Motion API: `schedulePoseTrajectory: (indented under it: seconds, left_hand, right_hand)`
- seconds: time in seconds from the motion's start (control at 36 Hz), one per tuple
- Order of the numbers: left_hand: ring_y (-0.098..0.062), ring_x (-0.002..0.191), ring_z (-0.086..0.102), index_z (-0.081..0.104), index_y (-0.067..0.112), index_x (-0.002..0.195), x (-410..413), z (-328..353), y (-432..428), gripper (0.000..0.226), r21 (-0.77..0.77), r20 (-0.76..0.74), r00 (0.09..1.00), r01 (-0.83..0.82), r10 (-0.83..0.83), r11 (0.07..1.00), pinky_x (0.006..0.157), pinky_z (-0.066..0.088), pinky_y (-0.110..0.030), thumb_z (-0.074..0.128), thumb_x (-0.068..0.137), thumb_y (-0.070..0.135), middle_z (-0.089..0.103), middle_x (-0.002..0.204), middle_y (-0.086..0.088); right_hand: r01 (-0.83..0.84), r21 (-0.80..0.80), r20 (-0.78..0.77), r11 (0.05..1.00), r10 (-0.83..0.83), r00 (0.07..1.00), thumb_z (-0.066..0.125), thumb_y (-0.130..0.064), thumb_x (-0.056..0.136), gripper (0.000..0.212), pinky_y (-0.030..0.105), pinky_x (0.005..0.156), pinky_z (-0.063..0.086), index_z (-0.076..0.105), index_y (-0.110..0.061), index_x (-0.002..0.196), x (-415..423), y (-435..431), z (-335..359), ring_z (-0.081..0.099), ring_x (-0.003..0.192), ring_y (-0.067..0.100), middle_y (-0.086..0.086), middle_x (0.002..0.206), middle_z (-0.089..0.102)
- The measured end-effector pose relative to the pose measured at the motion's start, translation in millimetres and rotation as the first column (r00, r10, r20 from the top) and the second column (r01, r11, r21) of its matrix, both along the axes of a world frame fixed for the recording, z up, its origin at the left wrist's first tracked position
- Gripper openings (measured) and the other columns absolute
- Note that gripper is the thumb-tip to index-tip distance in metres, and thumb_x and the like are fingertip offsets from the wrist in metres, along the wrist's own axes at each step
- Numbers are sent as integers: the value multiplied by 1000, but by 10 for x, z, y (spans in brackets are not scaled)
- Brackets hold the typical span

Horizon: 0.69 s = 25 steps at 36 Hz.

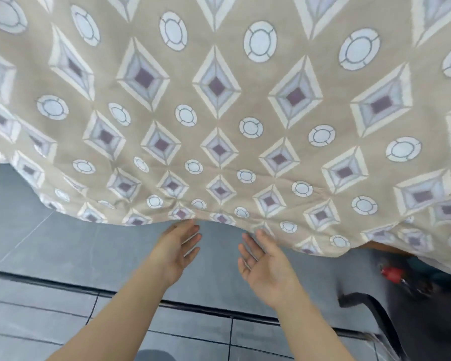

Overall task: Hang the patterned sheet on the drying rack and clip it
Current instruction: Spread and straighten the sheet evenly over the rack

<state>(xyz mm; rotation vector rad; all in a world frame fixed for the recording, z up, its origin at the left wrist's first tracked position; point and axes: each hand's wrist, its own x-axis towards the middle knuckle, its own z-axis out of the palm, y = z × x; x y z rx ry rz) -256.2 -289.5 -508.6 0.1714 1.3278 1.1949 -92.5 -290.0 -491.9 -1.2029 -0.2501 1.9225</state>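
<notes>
Grip slack: left hand [176, 252], right hand [264, 267] fingers straight, perhaps brushing patterned sheet [219, 113] hem.

We see bright, soft, even light with no glare and hardly any shadow on the grey floor [63, 243]. The wide lens stretches the patterned sheet [219, 105] toward the edges. The middle is fairly sharp, but the dark lower right corner is smeared with blur.

Sheet [219, 126] in front of you was matt woven cloth, printed pattern, soft creases along the lower hem. Floor [63, 256] under you was grey tile, smooth, faint sheen, dark grout lines. Black piece [370, 306] at your right looked like smooth plastic, too blurred to confirm.
</notes>
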Motion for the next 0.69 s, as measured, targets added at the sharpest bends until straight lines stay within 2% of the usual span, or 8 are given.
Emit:
schedulePoseTrajectory:
  seconds: [0.08,0.14,0.19,0.25,0.36,0.47,0.56,0.69]
  left_hand:
    - [-18,98,53,56,15,86,-152,245,-148,12,-158,-14,994,-112,111,981,84,39,-30,48,95,16,59,89,-1]
    - [-18,96,53,56,12,96,-292,483,-280,11,-216,-17,984,-175,176,960,80,40,-29,46,96,15,57,84,0]
    - [-18,91,55,53,11,105,-463,736,-429,12,-242,-20,975,-219,221,945,77,41,-29,45,96,14,57,82,0]
    - [-16,80,58,53,12,106,-648,995,-588,13,-264,-24,967,-250,253,931,70,44,-27,44,96,12,58,82,0]
    - [-11,71,57,55,15,101,-985,1489,-922,16,-297,-58,954,-299,295,907,64,41,-24,46,93,5,59,78,1]
    - [-12,70,58,56,18,86,-1279,1990,-1297,10,-358,4,929,-345,371,868,62,41,-24,51,91,10,58,74,1]
    - [-13,69,58,55,16,84,-1563,2332,-1530,6,-390,28,905,-382,425,838,61,42,-24,54,90,14,59,75,0]
    - [-13,67,57,52,16,82,-2153,2775,-1701,10,-378,-24,880,-447,474,811,61,41,-24,52,92,14,58,75,-1]
  right_hand:
    - [-47,-113,24,992,50,998,59,-22,87,4,25,68,40,59,-22,83,-248,-72,267,55,80,13,-3,88,63]
    - [-60,-165,64,984,72,995,61,-20,87,3,24,66,40,60,-20,84,-441,-135,499,53,76,13,-1,88,62]
    - [-56,-198,120,979,81,989,61,-19,87,3,23,64,40,60,-19,85,-658,-190,766,52,73,13,0,89,60]
    - [-79,-231,160,970,118,980,61,-19,88,3,22,62,40,60,-19,85,-895,-252,1046,52,72,12,0,88,59]
    - [-211,-289,199,934,274,941,60,-18,88,5,21,57,40,59,-17,83,-1358,-418,1551,51,64,12,0,80,59]
    - [-312,-364,214,878,404,889,61,-19,87,6,17,47,42,58,-18,82,-1764,-658,2010,51,61,10,-1,75,60]
    - [-364,-402,216,840,473,854,61,-18,87,6,18,51,40,59,-18,82,-2106,-802,2351,51,60,9,-2,73,60]
    - [-446,-382,204,809,545,814,58,-15,89,12,18,54,39,57,-16,77,-2717,-837,2705,49,61,11,-1,73,58]
